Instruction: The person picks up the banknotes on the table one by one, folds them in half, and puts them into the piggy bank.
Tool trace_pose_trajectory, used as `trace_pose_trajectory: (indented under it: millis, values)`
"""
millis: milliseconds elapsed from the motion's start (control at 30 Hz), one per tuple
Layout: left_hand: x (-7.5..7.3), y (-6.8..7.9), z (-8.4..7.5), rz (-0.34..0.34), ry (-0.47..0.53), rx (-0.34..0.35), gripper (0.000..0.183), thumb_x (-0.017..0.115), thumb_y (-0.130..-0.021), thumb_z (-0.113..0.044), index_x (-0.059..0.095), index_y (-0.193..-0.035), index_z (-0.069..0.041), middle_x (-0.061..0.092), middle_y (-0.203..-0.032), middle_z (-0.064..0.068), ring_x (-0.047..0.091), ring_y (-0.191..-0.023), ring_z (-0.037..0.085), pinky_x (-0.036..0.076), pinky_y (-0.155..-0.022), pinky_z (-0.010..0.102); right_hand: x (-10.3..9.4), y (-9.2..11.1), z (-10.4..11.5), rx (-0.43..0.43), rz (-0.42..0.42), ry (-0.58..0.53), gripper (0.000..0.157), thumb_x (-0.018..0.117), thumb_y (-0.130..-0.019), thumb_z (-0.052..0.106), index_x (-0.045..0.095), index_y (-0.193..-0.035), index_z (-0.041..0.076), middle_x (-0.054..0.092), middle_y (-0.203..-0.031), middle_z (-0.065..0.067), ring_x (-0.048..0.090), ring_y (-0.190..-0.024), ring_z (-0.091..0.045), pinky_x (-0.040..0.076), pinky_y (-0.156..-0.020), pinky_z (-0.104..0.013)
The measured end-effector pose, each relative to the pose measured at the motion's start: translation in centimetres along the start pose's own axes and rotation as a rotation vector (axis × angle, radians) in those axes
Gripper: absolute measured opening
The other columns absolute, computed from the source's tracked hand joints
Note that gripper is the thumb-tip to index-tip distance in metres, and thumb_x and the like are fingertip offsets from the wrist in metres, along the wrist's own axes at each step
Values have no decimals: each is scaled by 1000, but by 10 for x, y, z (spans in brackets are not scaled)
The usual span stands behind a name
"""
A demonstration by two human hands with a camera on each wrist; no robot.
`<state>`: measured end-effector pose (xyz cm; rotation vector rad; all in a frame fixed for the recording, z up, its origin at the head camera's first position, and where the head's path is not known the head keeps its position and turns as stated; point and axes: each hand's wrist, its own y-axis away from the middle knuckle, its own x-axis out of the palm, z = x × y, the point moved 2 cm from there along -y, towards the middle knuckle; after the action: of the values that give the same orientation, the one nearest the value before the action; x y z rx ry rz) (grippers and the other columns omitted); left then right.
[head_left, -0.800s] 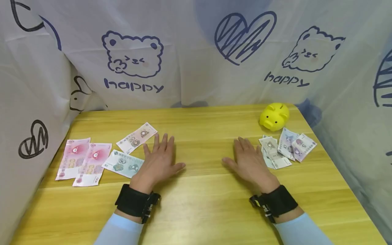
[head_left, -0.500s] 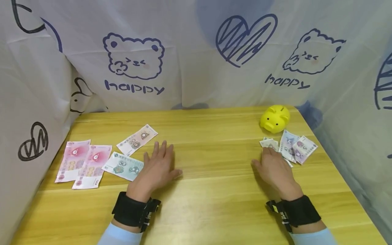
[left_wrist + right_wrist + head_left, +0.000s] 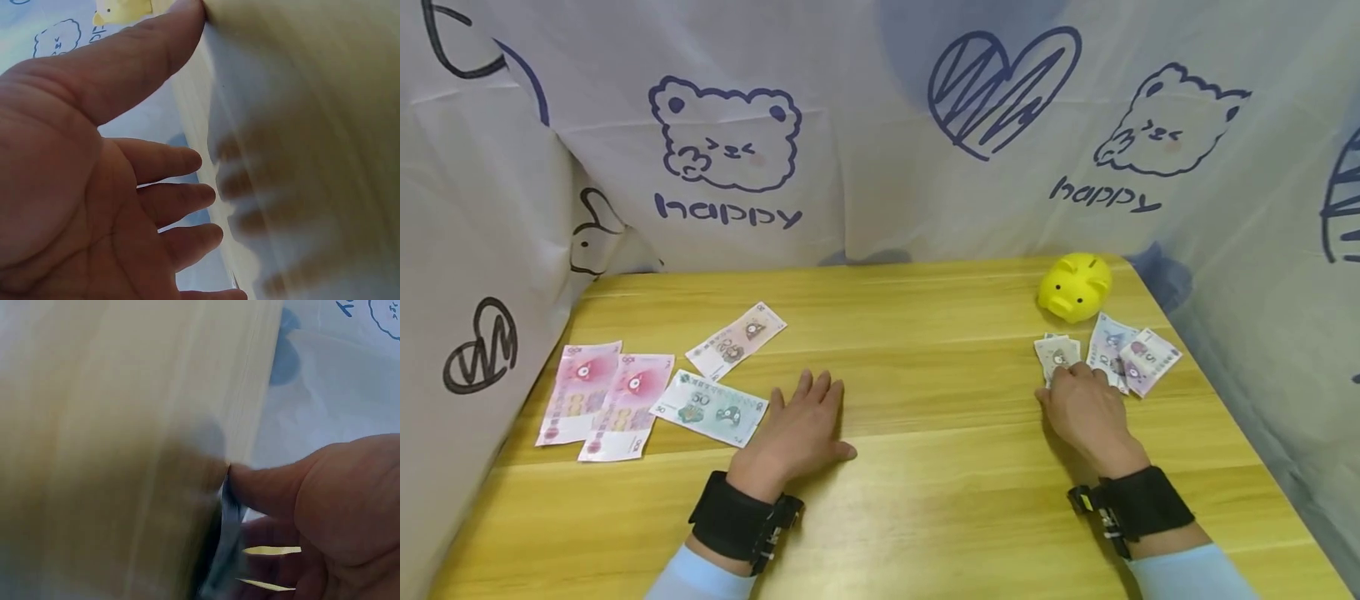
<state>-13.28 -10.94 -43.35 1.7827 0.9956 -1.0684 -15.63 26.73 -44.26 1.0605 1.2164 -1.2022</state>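
On the right, my right hand [image 3: 1092, 415] pinches small greyish banknotes [image 3: 1054, 353] at their near end; the fingers hide part of them. In the right wrist view, a bent bluish-green banknote [image 3: 230, 525] stands between thumb and fingers. Beside that hand lie a bluish banknote [image 3: 1107, 342] and a purple 5 banknote [image 3: 1148, 362], overlapping. My left hand [image 3: 793, 437] is spread over the table, fingers fairly straight, holding nothing. Nearest to it is a green 50 banknote [image 3: 709, 407]. In the left wrist view the palm and fingers [image 3: 181, 240] show above the wood.
A yellow piggy bank [image 3: 1073, 290] stands at the table's back right. Farther left lie a brownish banknote [image 3: 737, 340] and two overlapping pink 100 banknotes [image 3: 627, 407]. White printed cloth [image 3: 880, 167] rises behind the wooden table [image 3: 917, 350] and at both sides.
My right hand has moved right onto the greyish banknotes, and its fingers have curled to pinch them. My left hand has shifted slightly nearer, uncovering more of the green 50 banknote.
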Motion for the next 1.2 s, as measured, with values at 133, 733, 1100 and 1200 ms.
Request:
trace_pose_trajectory:
  millis: [133, 733, 1100, 1200]
  values:
    - [2, -1, 1, 15, 10, -6, 92, 71, -82, -51, 29, -150, -6, 21, -158, 20, 11, -144, 39, 16, -109, 73, -2, -2, 0, -16, -22, 5, 25, 58, -92, 19, 64, -89, -5, 58, -83, -23, 54, -73, -43, 45, -55, -59]
    - [-1, -1, 0, 25, 41, -15, 89, 74, -81, -47, 35, -147, -3, 26, -156, 21, 17, -143, 41, 20, -107, 74, -5, -8, -5, -51, -43, -2, 25, 60, -89, 14, 60, -66, 4, 51, -61, -10, 50, -52, -26, 42, -39, -42]
    - [-2, -2, 6, 20, 59, -6, 86, 71, -83, -48, 35, -148, -4, 26, -157, 20, 17, -143, 40, 19, -108, 73, -18, -16, -11, -68, -164, -16, 30, 55, -89, 11, 55, -59, 10, 49, -53, -6, 45, -45, -22, 35, -34, -39]
    - [-6, -2, 6, 25, 90, -18, 83, 68, -85, -49, 35, -148, -5, 29, -156, 19, 20, -143, 38, 17, -110, 71, -33, -18, -11, -62, -306, -47, 29, 56, -91, 13, 56, -62, 10, 45, -51, -6, 39, -43, -21, 28, -35, -34]
